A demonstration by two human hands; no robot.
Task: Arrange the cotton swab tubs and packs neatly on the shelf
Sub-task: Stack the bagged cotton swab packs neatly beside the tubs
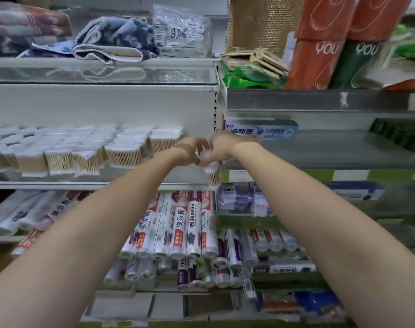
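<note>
A single wide-angle head view looks forward and slightly down along both outstretched forearms at a shop shelf (102, 185) standing close ahead, its tiers spanning left to right, though blur, probably from motion, softens the far detail.

1. Left hand (189, 150) and right hand (221, 147): motion-blurred; finger positions indistinct.
2. Cotton swab pack (212, 175): top hidden behind the hands.
3. Swab packs row (59, 150): cut off at the left edge.
</note>
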